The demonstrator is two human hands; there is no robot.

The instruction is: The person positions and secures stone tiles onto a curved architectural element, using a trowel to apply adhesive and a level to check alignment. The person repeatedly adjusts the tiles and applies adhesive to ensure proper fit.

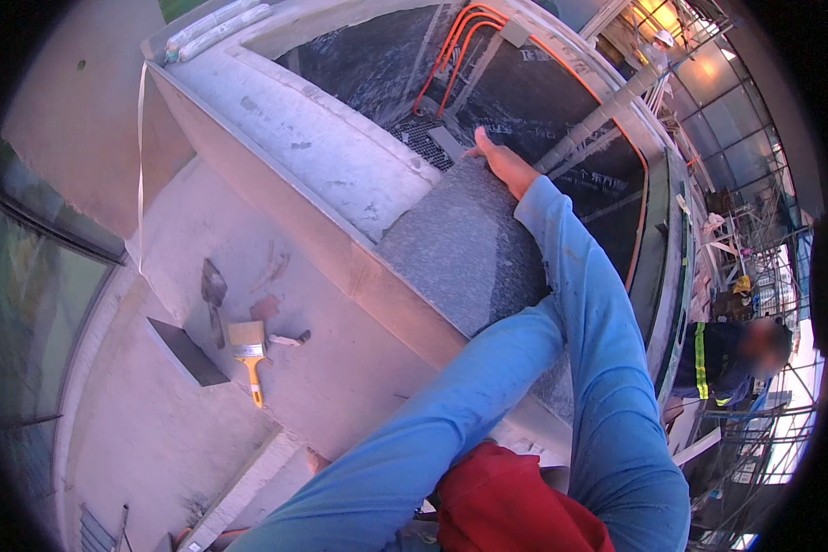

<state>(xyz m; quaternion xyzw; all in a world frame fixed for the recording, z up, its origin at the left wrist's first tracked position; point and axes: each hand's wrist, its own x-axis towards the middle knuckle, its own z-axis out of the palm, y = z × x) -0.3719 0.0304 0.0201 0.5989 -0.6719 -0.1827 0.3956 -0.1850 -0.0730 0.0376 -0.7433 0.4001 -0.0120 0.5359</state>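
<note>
From here I can see the pale ledge [313, 147] bearing a speckled grey slab [460, 239] just beside the right hand [508, 164], with whitish tubes [219, 32] farther off to the hand's left. Well down-left of it, the floor [350, 368] carries a trowel [213, 285], a yellow-handled brush [247, 345] and a dark panel [186, 351].

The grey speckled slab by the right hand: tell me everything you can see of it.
The slab looks like granite: flat, straight-edged, finely speckled, lighter toward its left and darker in shade at the right. It appears to lie flat on top of the ledge, its left edge meeting the pale surface there. The right hand is at its far edge. The left sleeve crosses over its near side. Similar stone shows beyond that sleeve; whether it is the same piece, I cannot tell.
</note>
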